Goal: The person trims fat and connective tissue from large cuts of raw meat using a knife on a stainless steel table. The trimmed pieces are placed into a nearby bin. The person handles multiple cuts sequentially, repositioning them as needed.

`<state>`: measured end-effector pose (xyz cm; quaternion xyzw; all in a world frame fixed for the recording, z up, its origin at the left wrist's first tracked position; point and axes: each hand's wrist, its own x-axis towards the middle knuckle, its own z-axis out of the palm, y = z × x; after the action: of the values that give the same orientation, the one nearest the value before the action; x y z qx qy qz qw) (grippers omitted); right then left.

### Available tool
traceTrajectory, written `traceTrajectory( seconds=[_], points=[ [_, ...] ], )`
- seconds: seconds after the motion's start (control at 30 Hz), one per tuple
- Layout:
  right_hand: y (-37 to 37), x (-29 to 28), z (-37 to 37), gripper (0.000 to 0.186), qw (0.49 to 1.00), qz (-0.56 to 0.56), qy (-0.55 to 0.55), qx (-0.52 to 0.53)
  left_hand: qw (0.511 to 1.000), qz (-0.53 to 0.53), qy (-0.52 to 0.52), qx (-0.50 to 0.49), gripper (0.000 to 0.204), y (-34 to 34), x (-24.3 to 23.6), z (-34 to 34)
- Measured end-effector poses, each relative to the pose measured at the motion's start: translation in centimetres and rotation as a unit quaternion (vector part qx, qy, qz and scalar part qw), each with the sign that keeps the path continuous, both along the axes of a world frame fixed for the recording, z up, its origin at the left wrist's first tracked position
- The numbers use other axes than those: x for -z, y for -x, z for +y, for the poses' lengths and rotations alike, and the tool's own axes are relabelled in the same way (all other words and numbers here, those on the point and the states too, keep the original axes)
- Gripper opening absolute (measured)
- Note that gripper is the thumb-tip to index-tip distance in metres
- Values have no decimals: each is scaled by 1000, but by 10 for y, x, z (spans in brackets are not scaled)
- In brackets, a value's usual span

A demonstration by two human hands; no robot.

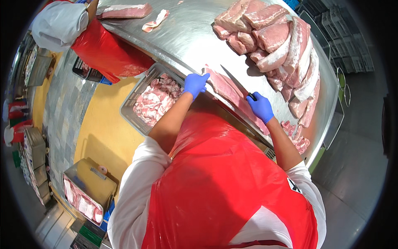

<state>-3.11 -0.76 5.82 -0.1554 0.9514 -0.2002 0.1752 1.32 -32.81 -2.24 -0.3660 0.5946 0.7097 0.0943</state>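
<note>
A long pink strip of pork loin (232, 93) lies along the near edge of the steel table. At its far left end, my left hand (195, 85), in a blue glove, has its fingers curled and pressed against the meat's edge. My right hand (260, 107), gloved too, is wrapped round the black handle of a knife. The knife's blade (233, 78) points up and left, just above or along the loin's far side; whether it touches the meat I cannot tell. Small meat trimmings (296, 137) lie beside my right forearm.
A big pile of pork loins (282, 45) covers the table's right part. Below its near edge stands a grey crate (128, 108) of trimmings. Another person in a red apron (105, 52) stands at the left, near another loin (126, 11). A metal bin (93, 176) holds meat at lower left.
</note>
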Motion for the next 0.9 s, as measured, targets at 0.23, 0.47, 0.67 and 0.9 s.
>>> traceTrajectory(
  seconds=[0.23,0.47,0.67,0.9],
  points=[
    [35,0,-28,40,994,-13,-39,-101,997,-6,49,53,26,10,24,-4],
    [49,-16,-57,40,983,-48,-62,-164,978,-12,155,140,25,-14,17,-7],
    [63,-24,-83,39,963,-58,-100,-244,909,134,380,108,27,-34,63,-10],
    [81,-23,-87,42,966,-38,-89,-239,971,92,219,10,28,-50,74,-14]
  ],
)
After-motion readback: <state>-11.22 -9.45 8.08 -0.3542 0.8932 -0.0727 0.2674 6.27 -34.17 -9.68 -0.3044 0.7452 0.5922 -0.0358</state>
